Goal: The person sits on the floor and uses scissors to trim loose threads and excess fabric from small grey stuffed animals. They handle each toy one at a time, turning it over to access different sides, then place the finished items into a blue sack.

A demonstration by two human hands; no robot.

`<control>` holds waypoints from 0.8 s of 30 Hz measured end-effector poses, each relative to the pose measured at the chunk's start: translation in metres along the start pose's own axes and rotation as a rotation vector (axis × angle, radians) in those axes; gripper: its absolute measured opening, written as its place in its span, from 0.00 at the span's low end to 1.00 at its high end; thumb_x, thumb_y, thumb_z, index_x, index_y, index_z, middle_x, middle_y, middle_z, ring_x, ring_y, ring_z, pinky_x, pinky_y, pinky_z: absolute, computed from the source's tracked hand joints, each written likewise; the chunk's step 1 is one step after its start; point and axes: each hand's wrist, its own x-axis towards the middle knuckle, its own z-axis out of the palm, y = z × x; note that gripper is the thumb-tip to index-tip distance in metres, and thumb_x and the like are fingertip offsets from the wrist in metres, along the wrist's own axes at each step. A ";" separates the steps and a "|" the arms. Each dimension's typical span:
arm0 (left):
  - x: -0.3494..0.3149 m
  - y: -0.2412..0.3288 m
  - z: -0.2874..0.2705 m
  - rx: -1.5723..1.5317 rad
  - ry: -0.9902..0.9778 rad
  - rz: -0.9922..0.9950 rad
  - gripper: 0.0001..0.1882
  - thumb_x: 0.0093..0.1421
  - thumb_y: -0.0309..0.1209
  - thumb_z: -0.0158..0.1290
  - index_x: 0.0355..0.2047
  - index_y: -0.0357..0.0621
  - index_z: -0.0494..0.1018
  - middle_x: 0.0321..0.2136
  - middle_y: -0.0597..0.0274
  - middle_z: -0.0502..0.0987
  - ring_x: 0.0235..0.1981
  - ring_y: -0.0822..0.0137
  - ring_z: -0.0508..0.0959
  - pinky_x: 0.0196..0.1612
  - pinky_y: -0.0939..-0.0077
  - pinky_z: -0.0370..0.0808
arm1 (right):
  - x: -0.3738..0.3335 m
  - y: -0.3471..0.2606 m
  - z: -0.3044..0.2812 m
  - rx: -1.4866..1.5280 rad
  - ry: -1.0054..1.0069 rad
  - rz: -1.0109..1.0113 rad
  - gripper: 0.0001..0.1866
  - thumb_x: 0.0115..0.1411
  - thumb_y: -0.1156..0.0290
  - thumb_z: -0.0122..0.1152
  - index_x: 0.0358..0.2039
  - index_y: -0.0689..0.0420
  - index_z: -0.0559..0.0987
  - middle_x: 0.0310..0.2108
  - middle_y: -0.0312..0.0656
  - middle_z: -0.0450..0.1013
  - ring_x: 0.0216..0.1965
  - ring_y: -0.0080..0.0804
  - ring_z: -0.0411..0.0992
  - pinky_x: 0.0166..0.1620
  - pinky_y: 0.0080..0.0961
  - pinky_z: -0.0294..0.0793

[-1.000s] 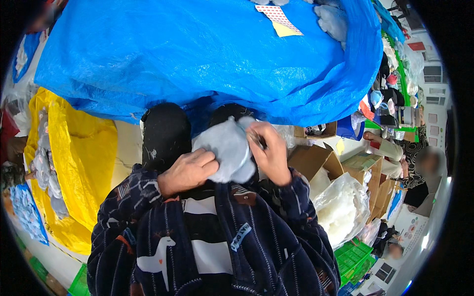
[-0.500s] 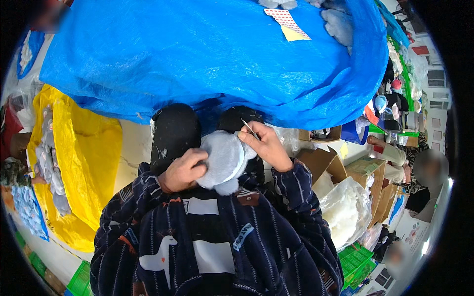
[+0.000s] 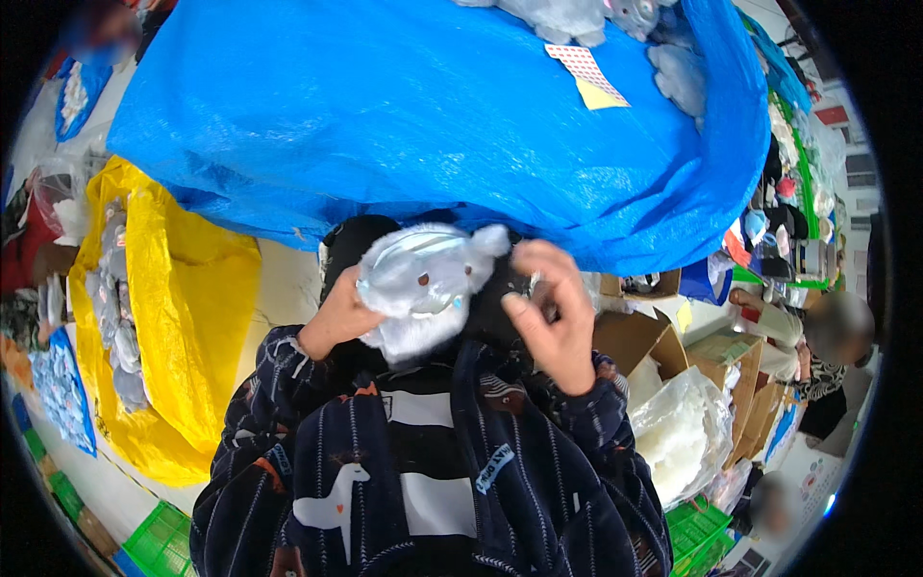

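A grey plush toy [image 3: 437, 288] with brown eyes, a small round ear and a pale shiny band rests above my lap. My left hand [image 3: 338, 317] grips its left side, the thumb pressed into the fur. To the right of the toy, apart from it, my right hand [image 3: 558, 322] has its thumb and fingers spread, the fingertips smeared by motion. Whether a thin metal tool lies in that palm I cannot make out.
A blue sheet [image 3: 385, 125] covers the surface ahead, bearing more grey plush toys [image 3: 681, 79] and a sticker sheet [image 3: 586, 72]. On the left stands a yellow sack [image 3: 183, 337] of grey plush pieces. Cardboard boxes [image 3: 639, 341] and a clear bag of white stuffing [image 3: 678, 423] stand right.
The plush toy has been turned so its eyes show, and sits slightly higher. My right hand has come off it and opened; the thin metal tool it pinched no longer shows clearly.
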 end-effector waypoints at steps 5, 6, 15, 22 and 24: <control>0.017 -0.005 0.011 0.154 -0.191 0.092 0.40 0.49 0.30 0.62 0.60 0.39 0.55 0.57 0.53 0.63 0.59 0.60 0.63 0.61 0.65 0.58 | -0.006 0.015 0.010 0.303 -0.029 0.365 0.16 0.54 0.69 0.64 0.39 0.65 0.74 0.33 0.38 0.71 0.34 0.23 0.67 0.38 0.20 0.67; 0.014 -0.004 0.013 0.086 -0.110 0.117 0.40 0.50 0.30 0.62 0.60 0.38 0.55 0.56 0.53 0.63 0.59 0.60 0.63 0.61 0.65 0.58 | -0.009 0.018 0.010 0.327 -0.014 0.414 0.15 0.55 0.68 0.63 0.38 0.65 0.74 0.32 0.37 0.71 0.33 0.22 0.67 0.37 0.19 0.67; 0.025 0.046 0.027 0.554 0.043 0.353 0.17 0.55 0.29 0.55 0.44 0.34 0.72 0.43 0.48 0.73 0.43 0.59 0.75 0.44 0.71 0.70 | -0.020 0.024 -0.002 0.341 -0.044 0.542 0.14 0.58 0.65 0.61 0.36 0.64 0.74 0.27 0.34 0.70 0.29 0.18 0.64 0.32 0.19 0.66; 0.021 0.019 0.052 -0.623 0.195 -0.192 0.10 0.62 0.31 0.51 0.40 0.39 0.75 0.34 0.65 0.78 0.35 0.75 0.76 0.39 0.79 0.73 | -0.024 0.036 0.008 0.204 0.015 0.377 0.14 0.56 0.71 0.61 0.40 0.65 0.74 0.33 0.42 0.71 0.33 0.27 0.69 0.39 0.23 0.68; 0.023 0.016 0.053 -0.538 0.206 -0.159 0.10 0.62 0.31 0.51 0.40 0.39 0.75 0.34 0.65 0.78 0.35 0.76 0.76 0.39 0.79 0.73 | -0.015 0.027 0.001 -0.071 0.118 0.192 0.15 0.55 0.73 0.62 0.42 0.65 0.74 0.38 0.45 0.71 0.35 0.33 0.71 0.43 0.26 0.69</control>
